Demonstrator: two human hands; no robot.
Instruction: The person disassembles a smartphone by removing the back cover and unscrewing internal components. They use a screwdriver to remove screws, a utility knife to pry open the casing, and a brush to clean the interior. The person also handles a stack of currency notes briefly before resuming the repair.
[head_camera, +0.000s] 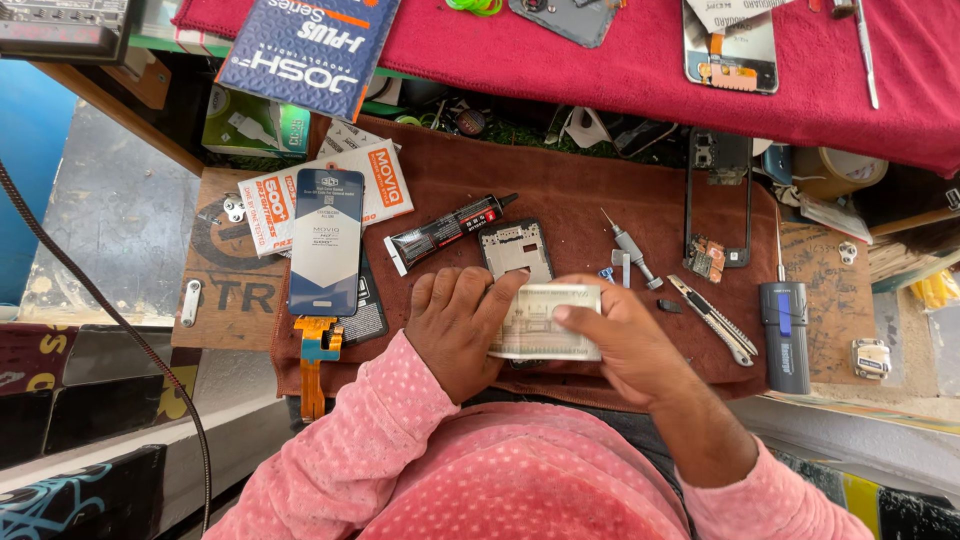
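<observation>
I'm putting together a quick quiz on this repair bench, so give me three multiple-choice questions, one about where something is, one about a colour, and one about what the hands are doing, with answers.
1. Where does the black glue tube lie?
A. On the brown cloth, beyond the left hand
B. On the red cloth at the top
C. On the floor

2. What colour are the person's sleeves?
A. Blue
B. Pink with pale dots
C. Black

3. What are the two hands doing?
A. Resting apart, holding nothing
B. Both holding a pale paper note
C. Turning a screwdriver

Answers: 1 A, the tube lies on the brown cloth just past the left hand. 2 B, both sleeves are dotted pink. 3 B, the left hand and right hand grip the paper note from either side.
</observation>
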